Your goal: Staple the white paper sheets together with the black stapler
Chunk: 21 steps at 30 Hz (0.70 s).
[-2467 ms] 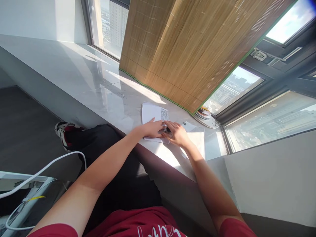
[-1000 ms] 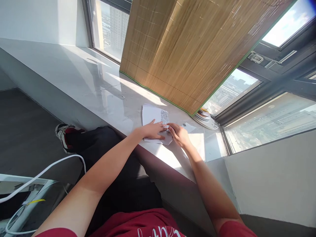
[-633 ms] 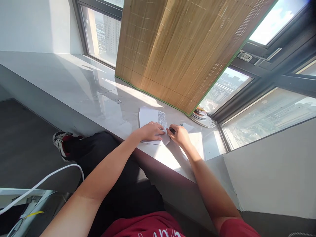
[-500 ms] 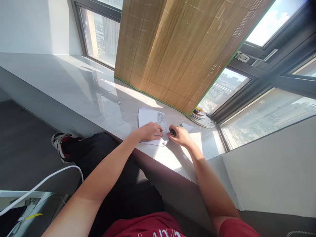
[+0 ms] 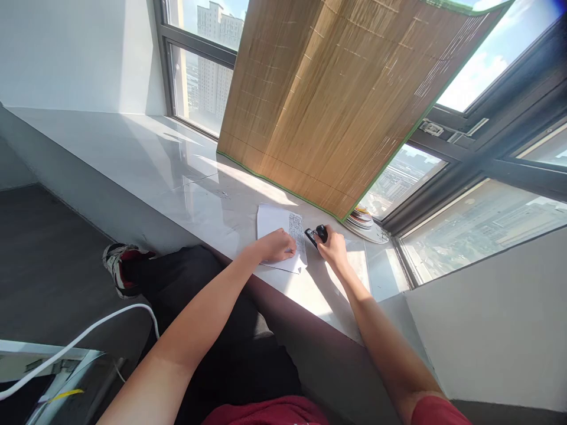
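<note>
White sheets of paper (image 5: 271, 217), with a block of dense dark print or writing, lie on the pale windowsill by my knees. My left hand (image 5: 278, 245) rests on their lower part with its fingers curled in; whatever may be inside those fingers is hidden. Just right of the sheets, my right hand (image 5: 333, 243) grips a small black stapler (image 5: 312, 237), its jaws apart and pointing left toward the paper. A gap separates the stapler from the paper's right edge. Near my left hand, the bottom right corner of the sheets looks creased.
A bamboo blind (image 5: 328, 112) with green edging hangs low over the sill (image 5: 177, 189). Round, stacked plate-like items (image 5: 365, 223) sit by the window frame at right. A white cable (image 5: 88, 330) loops at lower left.
My right hand has drawn the stapler away from the paper's right edge, and its jaws now show. The left hand's fingers have curled in more. The whole view has shifted slightly.
</note>
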Tool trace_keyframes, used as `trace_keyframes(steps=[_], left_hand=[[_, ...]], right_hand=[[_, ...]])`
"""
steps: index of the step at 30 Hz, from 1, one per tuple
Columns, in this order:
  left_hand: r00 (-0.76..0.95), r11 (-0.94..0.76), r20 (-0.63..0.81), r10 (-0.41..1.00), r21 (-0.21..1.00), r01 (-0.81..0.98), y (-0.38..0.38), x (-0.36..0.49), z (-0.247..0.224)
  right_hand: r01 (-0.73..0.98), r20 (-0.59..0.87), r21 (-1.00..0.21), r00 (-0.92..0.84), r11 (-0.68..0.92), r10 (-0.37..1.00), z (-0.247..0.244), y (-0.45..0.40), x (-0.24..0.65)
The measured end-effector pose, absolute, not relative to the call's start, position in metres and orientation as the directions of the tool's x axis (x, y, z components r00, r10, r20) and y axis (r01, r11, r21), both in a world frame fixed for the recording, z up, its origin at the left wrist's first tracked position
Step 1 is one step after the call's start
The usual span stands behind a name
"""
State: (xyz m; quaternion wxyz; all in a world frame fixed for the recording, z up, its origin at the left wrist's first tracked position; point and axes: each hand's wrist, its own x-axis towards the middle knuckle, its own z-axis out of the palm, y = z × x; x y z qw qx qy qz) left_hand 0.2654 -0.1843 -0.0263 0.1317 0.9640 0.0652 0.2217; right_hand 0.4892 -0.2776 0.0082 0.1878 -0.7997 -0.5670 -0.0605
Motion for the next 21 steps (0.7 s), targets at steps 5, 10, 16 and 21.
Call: trace_keyframes(steps=[5, 10, 16, 21], left_hand=[[0.697, -0.928, 0.615, 0.369, 0.203, 0.312, -0.181, 0.259, -0.016], [0.330, -0.777, 0.759, 0.562, 0.348, 0.524, -0.162, 0.235, -0.007], [0.157, -0.636, 0.690, 0.706, 0.521, 0.569, -0.164, 0.234, -0.004], [0.188, -0.638, 0.664, 0.724, 0.541, 0.548, -0.174, 0.241, -0.001]], right_hand=[[0.943, 0.303, -0.326, 0.170, -0.066, 0.938, 0.020, -0.225, 0.427], [0.932, 0.171, -0.336, 0.202, -0.135, 0.964, 0.023, -0.170, 0.377], [0.910, 0.078, -0.387, 0.191, -0.147, 0.978, 0.015, -0.170, 0.372], [0.909, 0.084, -0.353, 0.268, -0.223, 0.960, 0.007, -0.216, 0.397]])
